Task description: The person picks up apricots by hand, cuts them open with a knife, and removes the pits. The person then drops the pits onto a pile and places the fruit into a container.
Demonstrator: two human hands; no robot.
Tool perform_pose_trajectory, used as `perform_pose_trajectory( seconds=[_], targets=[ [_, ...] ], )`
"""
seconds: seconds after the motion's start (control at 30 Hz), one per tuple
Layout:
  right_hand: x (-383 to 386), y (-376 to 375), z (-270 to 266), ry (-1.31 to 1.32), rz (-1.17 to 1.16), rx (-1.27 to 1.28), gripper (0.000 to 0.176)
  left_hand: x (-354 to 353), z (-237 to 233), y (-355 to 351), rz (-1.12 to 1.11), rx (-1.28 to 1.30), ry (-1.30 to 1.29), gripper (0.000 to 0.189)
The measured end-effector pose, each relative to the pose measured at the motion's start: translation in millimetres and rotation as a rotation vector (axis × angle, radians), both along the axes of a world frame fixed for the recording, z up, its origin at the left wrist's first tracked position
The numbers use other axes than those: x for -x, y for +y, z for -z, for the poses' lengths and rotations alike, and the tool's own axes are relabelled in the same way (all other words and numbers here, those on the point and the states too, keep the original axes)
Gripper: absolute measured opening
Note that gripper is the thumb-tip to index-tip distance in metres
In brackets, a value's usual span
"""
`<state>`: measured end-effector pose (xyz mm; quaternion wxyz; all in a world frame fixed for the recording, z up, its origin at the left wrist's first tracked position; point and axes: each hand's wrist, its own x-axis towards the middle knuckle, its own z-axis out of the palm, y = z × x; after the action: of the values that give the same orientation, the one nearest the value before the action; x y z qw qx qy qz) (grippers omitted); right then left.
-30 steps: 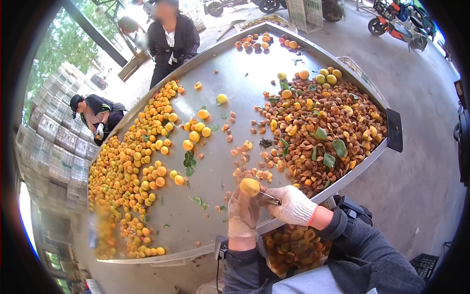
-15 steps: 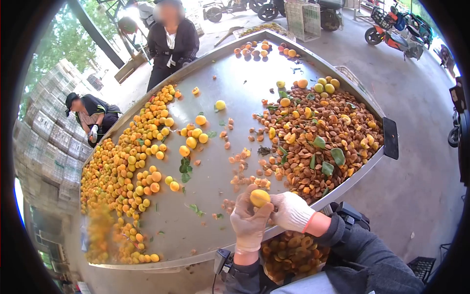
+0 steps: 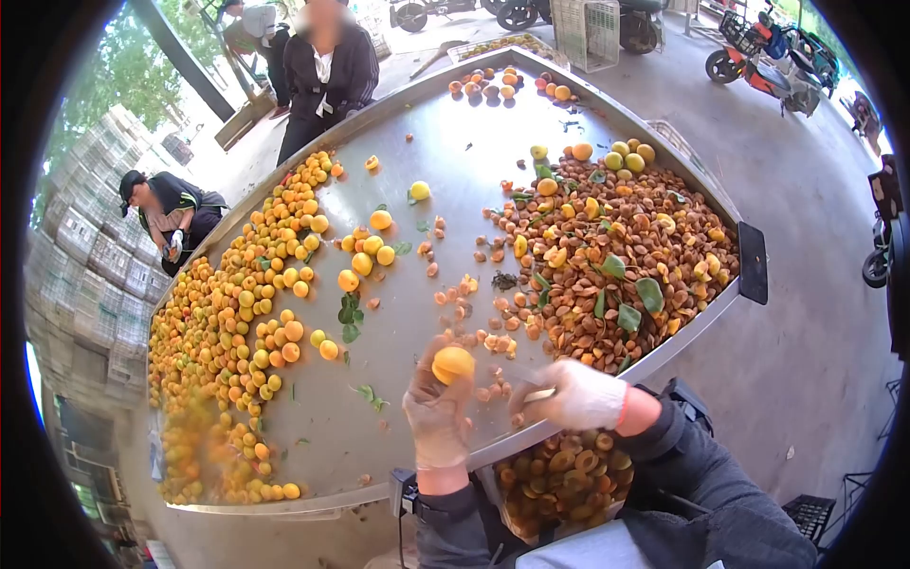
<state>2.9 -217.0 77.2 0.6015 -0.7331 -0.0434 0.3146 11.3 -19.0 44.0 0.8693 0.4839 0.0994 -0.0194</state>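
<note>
My left hand (image 3: 436, 422), in a pale glove, is closed around a yellow-orange apricot (image 3: 453, 365) above the near edge of the metal table. To its right, apart from the fruit, my gloved right hand (image 3: 580, 396) grips a thin pale tool (image 3: 540, 394) that looks like a small knife; motion blurs it. Brown apricot pits (image 3: 607, 284) form a heap beyond my right hand. Below my hands, under the table edge, a container holds split apricot halves (image 3: 569, 474).
Whole apricots (image 3: 246, 313) are piled along the table's left side. Loose pits, leaves and a few fruits dot the metal table (image 3: 379, 446). A person (image 3: 327, 76) is at the far edge; another (image 3: 180, 213) crouches at left by stacked crates (image 3: 85, 256). Scooters (image 3: 768, 66) stand behind.
My hands have come apart: the left has moved left with the apricot, and the right now shows the thin tool. Another person has come into view at the back left.
</note>
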Motion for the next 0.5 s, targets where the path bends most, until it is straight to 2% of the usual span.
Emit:
perform_pose_trajectory(
  seconds=[0.03, 0.1, 0.13, 0.17, 0.2, 0.23, 0.3, 0.33, 0.37, 0.4, 0.43, 0.5],
  targets=[
    [0.9, -5.4, -11.3, -0.007, 0.124, -0.010, 0.019, -0.2, 2.9, -2.1, -0.003, 0.000, 0.006, 0.054],
    [-0.6, -3.2, -10.0, -0.011, 0.385, -0.198, 0.022, 2.6, 13.9, -13.0, 0.086, -0.461, -0.092, 0.051],
    [-1.6, 3.8, -2.9, -0.054, 0.451, -0.292, 0.026, 7.9, 14.6, -19.4, 0.097, -0.458, -0.086, 0.051],
    [-3.5, 3.0, 12.7, -0.161, 0.369, -0.078, 0.052, 14.3, 13.2, -26.0, 0.169, -0.562, -0.206, 0.050],
    [-3.0, 3.6, 7.6, -0.177, 0.310, 0.021, 0.053, 17.9, 11.5, -31.1, 0.242, -0.663, -0.332, 0.049],
    [-3.4, 5.0, 2.2, -0.191, 0.247, 0.118, 0.055, 18.6, 9.9, -33.7, 0.257, -0.659, -0.332, 0.049],
    [-1.4, 2.8, 4.0, -0.201, 0.246, 0.098, 0.049, 18.3, 7.4, -33.4, 0.312, -0.290, -0.210, 0.047],
    [-1.0, 1.4, 0.5, -0.111, 0.287, -0.053, 0.045, 17.3, 7.5, -32.3, 0.313, -0.290, -0.208, 0.047],
    [-1.6, 0.6, -1.2, -0.020, 0.326, -0.205, 0.042, 16.2, 8.0, -30.5, 0.279, -0.231, -0.043, 0.045],
    [-3.4, -5.2, 2.5, 0.072, 0.331, -0.255, 0.033, 15.1, 8.8, -28.0, 0.242, -0.172, 0.122, 0.044],
    [-3.7, -9.4, 4.3, 0.216, 0.416, -0.461, 0.022, 12.9, 12.7, -23.1, 0.240, -0.174, 0.124, 0.044],
    [-2.1, -10.4, 2.1, 0.194, 0.380, -0.444, 0.025, 8.2, 23.5, -13.4, 0.275, 0.283, -0.036, 0.047]
  ],
)
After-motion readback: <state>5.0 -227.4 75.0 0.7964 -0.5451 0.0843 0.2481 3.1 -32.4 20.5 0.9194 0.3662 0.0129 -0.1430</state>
